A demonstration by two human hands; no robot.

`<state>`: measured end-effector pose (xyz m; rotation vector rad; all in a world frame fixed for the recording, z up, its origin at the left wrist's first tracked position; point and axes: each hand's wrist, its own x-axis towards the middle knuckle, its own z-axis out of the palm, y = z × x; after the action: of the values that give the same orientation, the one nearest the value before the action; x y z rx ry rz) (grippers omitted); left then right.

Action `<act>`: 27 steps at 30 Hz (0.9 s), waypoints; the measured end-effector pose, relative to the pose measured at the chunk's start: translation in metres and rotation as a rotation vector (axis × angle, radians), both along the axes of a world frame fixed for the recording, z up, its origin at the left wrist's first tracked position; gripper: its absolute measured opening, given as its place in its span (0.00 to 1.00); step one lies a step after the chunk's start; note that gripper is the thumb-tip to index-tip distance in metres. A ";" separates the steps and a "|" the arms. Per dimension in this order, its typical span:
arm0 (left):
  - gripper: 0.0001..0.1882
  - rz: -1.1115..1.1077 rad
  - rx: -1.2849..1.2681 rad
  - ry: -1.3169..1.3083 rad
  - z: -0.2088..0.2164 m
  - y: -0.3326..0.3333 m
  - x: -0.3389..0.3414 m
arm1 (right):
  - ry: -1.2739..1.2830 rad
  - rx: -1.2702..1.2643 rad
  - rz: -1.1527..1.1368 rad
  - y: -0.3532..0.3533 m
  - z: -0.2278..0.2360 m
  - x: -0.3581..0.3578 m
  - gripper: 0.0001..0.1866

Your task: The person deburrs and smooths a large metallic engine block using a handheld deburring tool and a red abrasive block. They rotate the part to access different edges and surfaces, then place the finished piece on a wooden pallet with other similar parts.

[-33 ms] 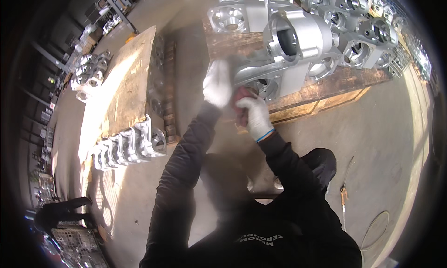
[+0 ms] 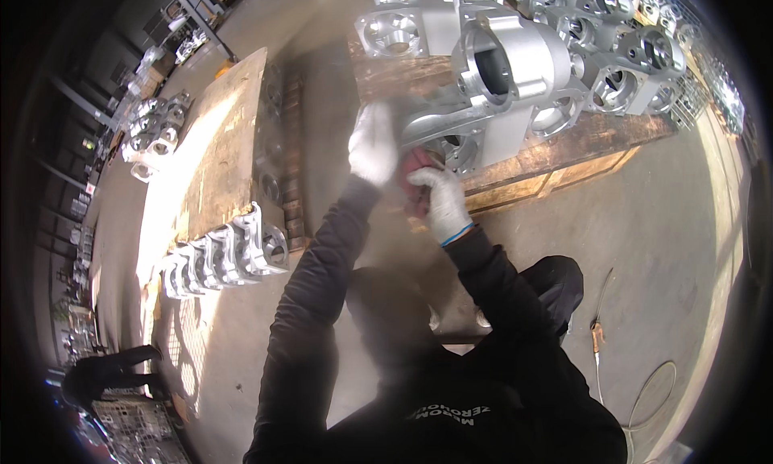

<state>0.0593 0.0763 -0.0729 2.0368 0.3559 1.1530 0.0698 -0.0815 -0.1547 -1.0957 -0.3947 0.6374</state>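
A silver metal casting (image 2: 515,61) with a large round bore lies on its side at the near left of a wooden-topped stand. Its flat flange (image 2: 443,126) points left, toward my hands. My left hand (image 2: 373,146), in a white glove, is beside the flange's end; its fingers are blurred and hidden, so I cannot tell whether it grips anything. Under the flange my white-gloved right hand (image 2: 444,196) is closed on a dull red thing (image 2: 416,174), thumb across it. Its kind is unclear, as it is partly covered and smeared.
Several similar castings (image 2: 612,85) crowd the stand (image 2: 564,146) behind and to the right. At left, a row of silver brackets (image 2: 225,254) stands by a wooden board (image 2: 229,142). A hose (image 2: 672,383) with an orange-handled nozzle (image 2: 597,337) lies on the floor. Another person (image 2: 101,375) bends at the far lower left.
The view has shifted very slightly. Both hands stay by the flange, the right still around the red thing, the left still blurred.
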 end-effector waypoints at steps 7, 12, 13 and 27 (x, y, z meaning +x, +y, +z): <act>0.27 -0.150 -0.305 0.018 0.000 0.003 -0.009 | -1.292 -0.748 -0.007 -0.056 0.066 0.022 0.25; 0.25 -0.021 -0.056 0.072 -0.001 0.013 -0.005 | -0.399 -0.372 -0.095 -0.028 0.082 0.002 0.20; 0.25 -0.046 -0.060 0.066 0.000 0.014 -0.005 | -0.166 -0.241 -0.019 -0.027 0.082 0.007 0.18; 0.22 0.299 0.331 -0.007 0.060 -0.031 -0.031 | -1.154 -0.636 0.078 -0.028 0.043 0.030 0.33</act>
<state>0.0281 0.0453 -0.0125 2.3190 0.5068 1.4806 0.1001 -0.1092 -0.1121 -2.0242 -1.2821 0.1122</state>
